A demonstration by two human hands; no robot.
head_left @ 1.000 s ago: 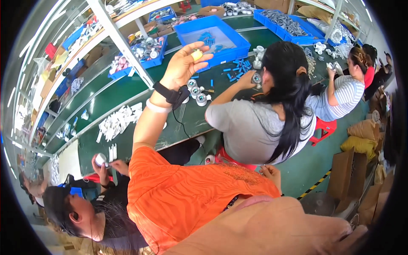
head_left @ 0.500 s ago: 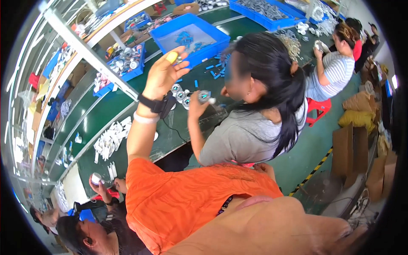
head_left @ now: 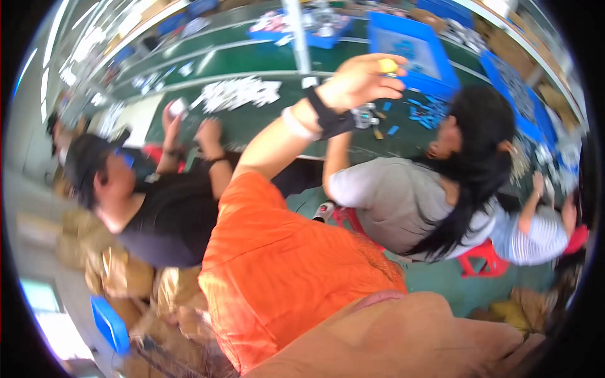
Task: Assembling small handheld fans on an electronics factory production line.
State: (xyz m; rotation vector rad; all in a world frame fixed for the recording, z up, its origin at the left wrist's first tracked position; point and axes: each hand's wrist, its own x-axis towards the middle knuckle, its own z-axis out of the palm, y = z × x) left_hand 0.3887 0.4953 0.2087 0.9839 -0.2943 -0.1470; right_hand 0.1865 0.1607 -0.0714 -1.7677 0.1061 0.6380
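Note:
My left hand [head_left: 358, 80] is raised above the green workbench [head_left: 296, 96], on a bare forearm that comes out of an orange sleeve. Its fingers are curled together, and a small yellow thing [head_left: 387, 65] shows at the fingertips. Whether that is a cover on a finger or a held piece, I cannot tell; a shiny bit shows just under it. A black strap [head_left: 324, 113] with a dark box and a pale band [head_left: 299, 124] circle the wrist. Beyond the hand stands a blue tray [head_left: 441, 66] with small blue parts. My right hand is out of sight.
To the right sits a person in a grey shirt [head_left: 403, 195]; to the left, one in black [head_left: 170, 220] holds a white round part. White strips [head_left: 236, 94] lie piled on the bench. A white post [head_left: 296, 38] rises behind it. Red stools [head_left: 482, 259] stand on the floor.
The view has swung left, so the bench and co-workers sit differently in it. My left arm now leans farther right in the picture, with the yellow thing still at its fingertips.

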